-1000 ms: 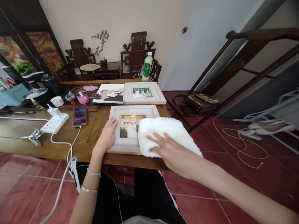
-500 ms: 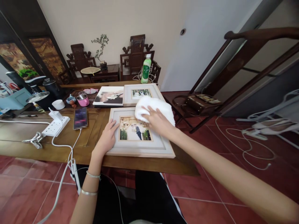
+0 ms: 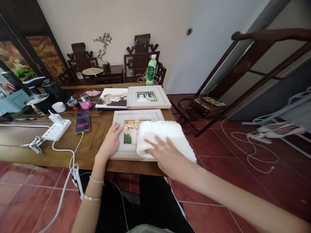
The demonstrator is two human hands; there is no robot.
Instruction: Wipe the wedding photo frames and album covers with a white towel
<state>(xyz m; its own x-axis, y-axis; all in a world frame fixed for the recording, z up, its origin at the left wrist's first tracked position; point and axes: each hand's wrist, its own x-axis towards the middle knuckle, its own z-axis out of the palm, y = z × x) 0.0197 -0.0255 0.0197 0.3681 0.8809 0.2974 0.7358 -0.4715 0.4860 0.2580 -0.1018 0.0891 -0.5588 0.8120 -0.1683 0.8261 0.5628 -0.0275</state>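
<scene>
Photo frame [image 3: 130, 132], braced by left hand [image 3: 110, 141], was seemingly wiped with plush cloth [image 3: 165, 129] under right hand [image 3: 167, 157] — fingers parted, even pressure needed next.

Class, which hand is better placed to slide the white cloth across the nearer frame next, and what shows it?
Probably the right: the right hand lies on the white cloth, which covers part of the nearer frame. The left hand rests at the frame's left edge, apart from the cloth.
</scene>
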